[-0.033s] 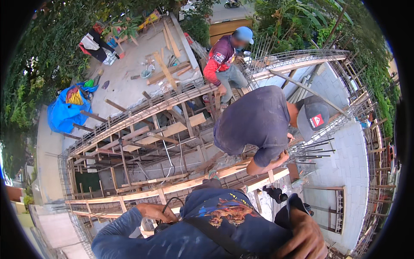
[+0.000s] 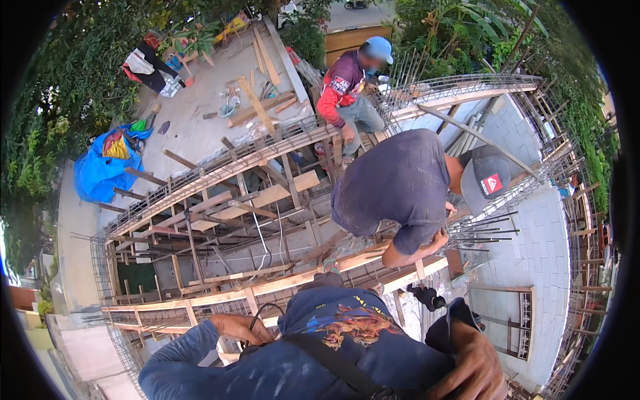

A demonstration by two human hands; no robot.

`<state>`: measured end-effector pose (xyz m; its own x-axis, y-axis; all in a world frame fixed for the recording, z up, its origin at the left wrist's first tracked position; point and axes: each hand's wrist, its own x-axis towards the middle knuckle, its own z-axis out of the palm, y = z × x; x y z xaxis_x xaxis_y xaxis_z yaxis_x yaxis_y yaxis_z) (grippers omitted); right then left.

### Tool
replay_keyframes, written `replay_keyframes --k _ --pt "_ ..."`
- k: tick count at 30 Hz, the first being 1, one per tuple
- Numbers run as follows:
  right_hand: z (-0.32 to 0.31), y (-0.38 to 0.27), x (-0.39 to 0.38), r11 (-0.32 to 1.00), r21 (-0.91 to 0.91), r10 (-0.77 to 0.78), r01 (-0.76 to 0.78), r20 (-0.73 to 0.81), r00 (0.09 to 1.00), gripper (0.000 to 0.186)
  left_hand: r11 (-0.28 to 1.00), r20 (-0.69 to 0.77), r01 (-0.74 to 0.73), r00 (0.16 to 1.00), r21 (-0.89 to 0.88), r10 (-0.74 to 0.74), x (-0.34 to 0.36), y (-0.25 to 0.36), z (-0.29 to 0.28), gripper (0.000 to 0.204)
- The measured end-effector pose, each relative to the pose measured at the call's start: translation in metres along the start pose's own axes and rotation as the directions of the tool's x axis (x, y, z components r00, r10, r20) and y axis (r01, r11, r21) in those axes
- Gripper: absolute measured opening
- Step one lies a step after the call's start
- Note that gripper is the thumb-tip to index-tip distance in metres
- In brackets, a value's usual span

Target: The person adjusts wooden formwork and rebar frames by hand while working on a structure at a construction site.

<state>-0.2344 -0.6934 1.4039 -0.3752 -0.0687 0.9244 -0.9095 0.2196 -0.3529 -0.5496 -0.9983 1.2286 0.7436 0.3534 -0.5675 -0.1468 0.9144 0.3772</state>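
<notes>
At my waist, my left hand (image 2: pixel 245 329) has its fingers curled by a thin black cord (image 2: pixel 268 307); what they grip is partly hidden. My right hand (image 2: pixel 467 370) is low on the right against my dark clothing, fingers bent and apart, with a black item (image 2: pixel 443 320) just above it. Ahead of me, a co-worker in a grey cap (image 2: pixel 393 187) bends with both hands low beside steel rebar (image 2: pixel 483 227). A long timber formwork board (image 2: pixel 220 297) runs across below.
Another co-worker in red (image 2: pixel 343 93) is among rebar cages at top centre. A concrete deck (image 2: pixel 170 160) on the left carries a blue tarp (image 2: pixel 100 170) and loose planks. An open framed gap (image 2: pixel 260 233) with timber props lies below; a grey block wall (image 2: pixel 537 253) is right.
Very little differs. The view has shifted very slightly, and the co-worker in red has moved a little; my hands look the same.
</notes>
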Motion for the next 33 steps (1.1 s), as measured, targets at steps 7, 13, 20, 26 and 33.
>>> replay_keyframes --k 7,13,20,26,33 --pt "0.000 0.009 -0.043 0.939 -0.091 0.326 -0.331 -0.067 0.943 0.034 0.999 0.111 -0.040 0.993 0.017 0.038 0.003 -0.085 -0.020 0.048" --pt "-0.015 -0.022 -0.085 0.883 -0.032 0.419 -0.469 -0.396 0.817 0.020 0.258 -0.765 0.723 0.572 0.641 0.297 -0.051 0.086 0.014 0.070" --pt "0.020 -0.039 -0.009 0.985 -0.061 0.157 -0.159 -0.034 0.987 0.008 0.150 0.579 -0.717 0.652 0.681 0.490 0.053 0.206 0.129 0.048" --pt "0.019 -0.071 -0.012 0.972 -0.171 0.162 -0.163 -0.021 0.987 0.011 0.125 0.741 -0.812 0.574 0.570 0.349 0.073 0.219 0.133 0.037" --pt "0.030 -0.102 -0.032 0.954 -0.199 0.206 -0.223 -0.101 0.973 0.012 -0.360 0.792 -0.706 0.527 0.610 0.309 0.086 0.226 0.171 0.031"
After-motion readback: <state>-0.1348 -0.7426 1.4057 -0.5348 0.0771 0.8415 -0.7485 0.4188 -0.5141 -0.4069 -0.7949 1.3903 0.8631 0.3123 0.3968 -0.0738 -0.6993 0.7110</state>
